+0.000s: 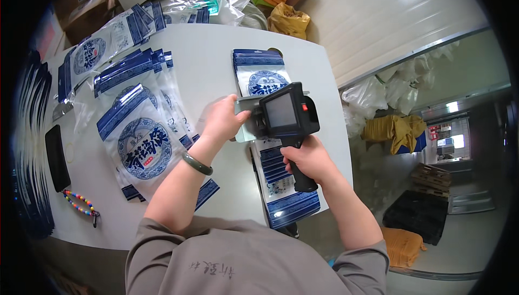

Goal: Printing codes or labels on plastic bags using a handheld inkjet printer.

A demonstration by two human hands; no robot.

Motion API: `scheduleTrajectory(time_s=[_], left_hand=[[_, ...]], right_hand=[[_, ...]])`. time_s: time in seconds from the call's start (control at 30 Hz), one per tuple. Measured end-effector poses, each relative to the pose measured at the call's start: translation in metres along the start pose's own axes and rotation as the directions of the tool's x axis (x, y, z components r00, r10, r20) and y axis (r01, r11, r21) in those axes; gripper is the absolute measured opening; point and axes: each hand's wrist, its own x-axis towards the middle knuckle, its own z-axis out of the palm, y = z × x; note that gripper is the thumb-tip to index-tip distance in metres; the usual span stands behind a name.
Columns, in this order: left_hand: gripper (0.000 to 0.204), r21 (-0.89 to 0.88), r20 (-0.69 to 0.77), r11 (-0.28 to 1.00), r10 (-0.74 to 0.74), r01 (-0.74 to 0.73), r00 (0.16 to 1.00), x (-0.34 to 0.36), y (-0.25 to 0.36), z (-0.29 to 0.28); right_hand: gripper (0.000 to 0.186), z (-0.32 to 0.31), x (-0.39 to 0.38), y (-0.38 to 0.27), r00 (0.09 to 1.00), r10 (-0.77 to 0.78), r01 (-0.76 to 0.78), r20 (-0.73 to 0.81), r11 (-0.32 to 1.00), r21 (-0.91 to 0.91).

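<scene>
My right hand (311, 160) grips the pistol handle of a black handheld inkjet printer (292, 112) with a small screen and a red button. The printer sits over a stack of blue-and-white printed plastic pouches (262, 73), its head against a pale metal plate (246, 133). At the plate's left edge my left hand (223, 117) is closed, thumb and forefinger on the plate; its other fingers are partly hidden and blurred. Below the printer lies another stack of pouches (292, 203), its lower end near the table's front edge.
Loose pouches (143, 146) spread over the white table (216, 46) on the left. Beside them lie a black phone (57, 157) with a beaded strap (78, 203) and a tall row of stacked pouches (35, 149). Boxes (86, 5) and yellow sacks (289, 20) stand beyond the far edge.
</scene>
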Motion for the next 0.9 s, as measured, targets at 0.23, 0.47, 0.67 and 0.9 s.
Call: scheduleTrajectory(time_s=[0.23,0.47,0.67,0.9], left_hand=[[0.045,-0.060,0.041,0.998,-0.017,0.020,0.999,0.002,0.008,-0.008],[0.038,-0.286,0.161,0.936,-0.162,0.203,0.974,0.005,0.002,-0.013],[0.040,-0.506,0.274,0.844,-0.036,0.176,0.961,-0.010,0.031,-0.021],[0.043,-0.269,0.403,0.962,0.061,0.055,0.913,-0.040,0.069,-0.018]], right_hand=[[0.011,-0.014,0.014,0.002,0.998,0.030,-0.035,-0.057,0.996,-0.084],[0.029,-0.078,0.008,0.062,0.971,0.023,0.071,-0.238,0.922,0.380],[0.058,-0.072,0.008,0.116,0.897,-0.006,0.324,-0.442,0.689,0.648],[0.034,-0.057,-0.001,0.148,0.907,-0.130,0.410,-0.401,0.490,0.769]])
